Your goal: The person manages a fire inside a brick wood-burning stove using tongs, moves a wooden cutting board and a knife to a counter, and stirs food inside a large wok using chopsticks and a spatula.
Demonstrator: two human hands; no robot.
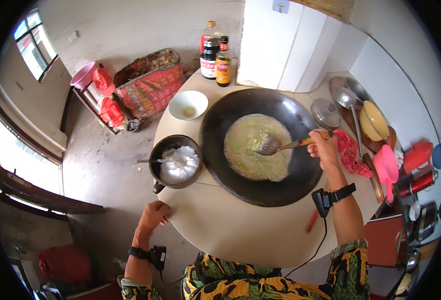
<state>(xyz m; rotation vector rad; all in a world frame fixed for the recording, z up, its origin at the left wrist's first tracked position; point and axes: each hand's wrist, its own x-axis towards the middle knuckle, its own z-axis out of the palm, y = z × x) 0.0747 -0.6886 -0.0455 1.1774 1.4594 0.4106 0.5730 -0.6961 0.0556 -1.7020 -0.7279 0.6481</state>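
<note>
My right hand (323, 147) is closed round the wooden handle of a metal spatula or ladle (270, 145). Its head lies in pale, greenish, soupy food (248, 163) inside a large black wok (220, 112). Some green pieces rest against the metal head. My left hand (156, 215) is loosely curled near the left edge of the stove counter (243, 228); no object shows in it, and its palm is hidden. Above that hand stands a dark pot (154, 153) with a white, lumpy substance (181, 165) and a utensil handle (149, 161) poking out to the left.
A white bowl (188, 98) and two sauce bottles (223, 65) stand beyond the pot. At the right are a metal lid (325, 112), a red cloth (346, 153), a yellow bowl (372, 122) and a pink dipper (386, 165). A cable (318, 249) hangs from my right wrist.
</note>
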